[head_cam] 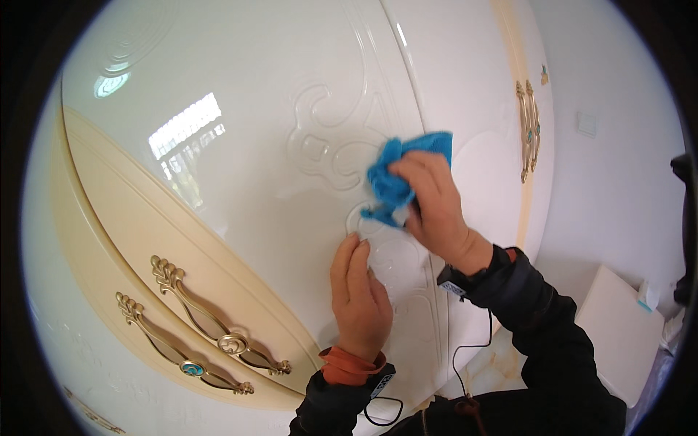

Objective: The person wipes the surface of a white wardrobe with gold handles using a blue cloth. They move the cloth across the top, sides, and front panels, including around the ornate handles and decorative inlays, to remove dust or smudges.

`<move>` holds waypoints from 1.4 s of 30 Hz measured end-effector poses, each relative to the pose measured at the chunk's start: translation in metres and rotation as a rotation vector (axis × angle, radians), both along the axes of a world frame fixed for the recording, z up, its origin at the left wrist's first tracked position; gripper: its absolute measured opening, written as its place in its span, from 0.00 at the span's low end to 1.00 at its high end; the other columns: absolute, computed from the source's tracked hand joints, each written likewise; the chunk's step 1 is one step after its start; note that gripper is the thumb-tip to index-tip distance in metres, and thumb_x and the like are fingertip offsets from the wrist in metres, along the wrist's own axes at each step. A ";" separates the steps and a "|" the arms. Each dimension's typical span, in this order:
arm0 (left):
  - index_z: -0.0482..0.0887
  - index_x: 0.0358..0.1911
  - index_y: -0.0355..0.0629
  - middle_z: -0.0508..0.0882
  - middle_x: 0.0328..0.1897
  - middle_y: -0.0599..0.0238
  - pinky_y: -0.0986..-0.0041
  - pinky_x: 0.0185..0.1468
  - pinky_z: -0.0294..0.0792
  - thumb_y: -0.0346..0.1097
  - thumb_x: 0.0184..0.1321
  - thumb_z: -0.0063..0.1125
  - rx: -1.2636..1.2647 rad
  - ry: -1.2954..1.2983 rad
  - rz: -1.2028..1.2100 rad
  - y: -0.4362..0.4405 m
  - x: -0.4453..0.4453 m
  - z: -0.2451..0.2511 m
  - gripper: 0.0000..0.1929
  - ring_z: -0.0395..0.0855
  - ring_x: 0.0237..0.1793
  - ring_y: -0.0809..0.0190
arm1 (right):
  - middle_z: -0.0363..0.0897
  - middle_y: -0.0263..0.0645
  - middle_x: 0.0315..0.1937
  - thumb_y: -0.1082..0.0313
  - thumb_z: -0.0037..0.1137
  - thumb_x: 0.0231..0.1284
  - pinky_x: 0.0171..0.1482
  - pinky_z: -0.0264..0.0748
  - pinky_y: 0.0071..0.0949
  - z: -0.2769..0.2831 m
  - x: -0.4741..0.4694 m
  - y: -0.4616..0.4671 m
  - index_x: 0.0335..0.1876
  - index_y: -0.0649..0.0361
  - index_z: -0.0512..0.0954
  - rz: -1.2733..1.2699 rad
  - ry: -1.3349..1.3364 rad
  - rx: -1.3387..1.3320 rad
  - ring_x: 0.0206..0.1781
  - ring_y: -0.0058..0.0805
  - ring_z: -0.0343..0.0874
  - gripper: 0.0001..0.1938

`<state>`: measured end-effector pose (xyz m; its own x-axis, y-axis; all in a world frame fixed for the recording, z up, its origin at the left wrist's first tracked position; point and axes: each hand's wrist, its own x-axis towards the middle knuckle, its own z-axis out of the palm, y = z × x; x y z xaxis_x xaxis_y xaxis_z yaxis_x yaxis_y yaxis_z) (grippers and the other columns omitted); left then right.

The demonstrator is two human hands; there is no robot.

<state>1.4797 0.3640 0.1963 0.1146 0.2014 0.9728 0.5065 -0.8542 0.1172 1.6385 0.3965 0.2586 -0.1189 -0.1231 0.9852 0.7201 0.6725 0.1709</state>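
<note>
My right hand (436,207) grips a crumpled blue cloth (392,177) against the glossy white wardrobe door (262,158), over its raised scroll moulding. Part of the cloth sticks out above the fingers, and a small end hangs below them. Lower and to the left, my left hand (360,297) rests its fingertips on the same door, fingers extended, holding nothing. Both wrists carry a small device on the dark sleeve; an orange cuff shows at the left wrist.
Ornate gold handles (218,332) stand out at lower left, and further gold handles (528,131) at the right. A wall switch (587,124) is beyond the wardrobe. A white panel (616,332) stands at lower right. A thin black cable (456,354) hangs below my right wrist.
</note>
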 end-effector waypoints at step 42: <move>0.81 0.54 0.41 0.76 0.68 0.55 0.57 0.70 0.58 0.26 0.56 0.53 -0.023 0.438 0.186 -0.010 -0.047 -0.106 0.20 0.71 0.69 0.51 | 0.74 0.50 0.48 0.86 0.56 0.41 0.54 0.71 0.42 0.085 -0.012 0.028 0.52 0.62 0.74 -0.036 -0.019 0.206 0.49 0.53 0.73 0.26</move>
